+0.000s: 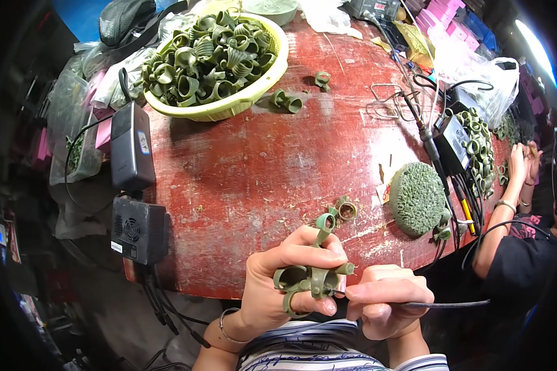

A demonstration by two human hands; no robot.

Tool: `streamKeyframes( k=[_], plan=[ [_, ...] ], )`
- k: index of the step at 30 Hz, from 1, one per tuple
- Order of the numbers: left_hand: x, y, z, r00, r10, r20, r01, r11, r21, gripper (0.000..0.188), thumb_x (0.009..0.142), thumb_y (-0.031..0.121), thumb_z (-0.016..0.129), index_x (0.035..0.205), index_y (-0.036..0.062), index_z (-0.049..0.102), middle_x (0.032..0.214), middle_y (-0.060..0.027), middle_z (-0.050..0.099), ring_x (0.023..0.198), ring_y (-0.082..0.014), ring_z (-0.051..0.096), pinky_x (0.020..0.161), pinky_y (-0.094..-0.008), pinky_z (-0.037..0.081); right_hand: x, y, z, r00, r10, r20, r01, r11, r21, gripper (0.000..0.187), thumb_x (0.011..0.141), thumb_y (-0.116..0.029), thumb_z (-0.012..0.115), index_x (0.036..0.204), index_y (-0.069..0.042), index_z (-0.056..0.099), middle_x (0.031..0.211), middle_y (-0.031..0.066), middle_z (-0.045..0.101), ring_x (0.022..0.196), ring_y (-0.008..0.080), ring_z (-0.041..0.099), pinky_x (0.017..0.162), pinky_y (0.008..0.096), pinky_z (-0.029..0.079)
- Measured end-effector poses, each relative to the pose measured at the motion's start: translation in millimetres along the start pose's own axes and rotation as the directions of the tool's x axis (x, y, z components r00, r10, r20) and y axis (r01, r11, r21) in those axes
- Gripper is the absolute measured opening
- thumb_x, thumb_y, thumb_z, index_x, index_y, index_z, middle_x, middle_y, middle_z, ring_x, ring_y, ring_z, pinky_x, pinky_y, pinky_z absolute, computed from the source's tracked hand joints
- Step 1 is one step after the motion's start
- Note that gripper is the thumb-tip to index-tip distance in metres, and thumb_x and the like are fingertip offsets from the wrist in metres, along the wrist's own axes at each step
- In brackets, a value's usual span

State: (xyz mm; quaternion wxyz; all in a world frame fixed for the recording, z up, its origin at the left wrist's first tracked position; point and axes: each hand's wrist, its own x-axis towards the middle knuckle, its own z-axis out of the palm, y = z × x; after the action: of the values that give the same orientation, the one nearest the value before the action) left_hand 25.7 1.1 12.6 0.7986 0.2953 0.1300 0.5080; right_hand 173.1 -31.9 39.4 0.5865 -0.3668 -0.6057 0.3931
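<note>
My left hand (291, 263) grips a cluster of green ring-shaped castings (315, 281) that look like wax, joined by stubs, just past the near edge of the red table (247, 185). A thin dark tool (442, 304) is pinched in my right hand (387, 300). Its narrow tip meets the cluster or lies very close to it; my fingers partly hide the contact. Beyond my left hand, a loose green ring piece (347, 211) lies on the tabletop.
A yellow-green basket (277, 62) heaped with green ring pieces stands at the far left. Two black boxes (139, 229) with cables line the left edge. To the right lie a round green textured block (418, 199), wires and more rings. A co-worker's arm (507, 204) reaches in there.
</note>
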Motion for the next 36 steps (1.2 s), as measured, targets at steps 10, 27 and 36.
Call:
streamKeyframes(
  k=[10, 27, 36],
  plan=[
    [-2, -6, 6, 0.983, -0.175, -0.058, 0.152, 0.947, -0.284, 0.047, 0.068, 0.003, 0.070, 0.112, 0.0053, 0.054, 0.101, -0.0127, 0.050, 0.078, -0.0233, 0.058, 0.064, -0.0291, 0.047, -4, 15, -2, 0.988, -0.125, -0.090, 0.111, 0.984, -0.138, 0.017, 0.081, -0.007, 0.059, 0.094, 0.003, 0.062, 0.059, 0.0043, 0.059, 0.047, 0.0131, 0.053, 0.042, 0.0252, 0.042],
    [-4, -10, 7, 0.924, -0.376, -0.068, 0.314, 0.849, -0.424, 0.045, 0.076, 0.014, 0.067, 0.117, 0.0098, 0.049, 0.106, -0.0113, 0.048, 0.077, -0.0179, 0.058, 0.040, -0.0165, 0.040, -10, 8, 10, 0.988, -0.042, -0.147, 0.005, 0.969, -0.246, 0.026, 0.090, -0.028, 0.049, 0.094, -0.002, 0.052, 0.049, 0.0029, 0.052, 0.041, 0.0085, 0.048, 0.039, 0.0206, 0.037],
    [-2, -8, 8, 0.937, -0.346, -0.057, 0.297, 0.870, -0.393, 0.046, 0.077, 0.018, 0.067, 0.118, 0.0078, 0.048, 0.105, -0.0113, 0.049, 0.075, -0.0179, 0.058, 0.039, -0.0166, 0.039, -16, 19, 1, 0.984, -0.096, -0.149, 0.092, 0.995, -0.033, 0.021, 0.083, -0.004, 0.056, 0.101, 0.006, 0.058, 0.066, 0.0072, 0.064, 0.047, 0.0126, 0.053, 0.045, 0.0230, 0.042]
  ],
)
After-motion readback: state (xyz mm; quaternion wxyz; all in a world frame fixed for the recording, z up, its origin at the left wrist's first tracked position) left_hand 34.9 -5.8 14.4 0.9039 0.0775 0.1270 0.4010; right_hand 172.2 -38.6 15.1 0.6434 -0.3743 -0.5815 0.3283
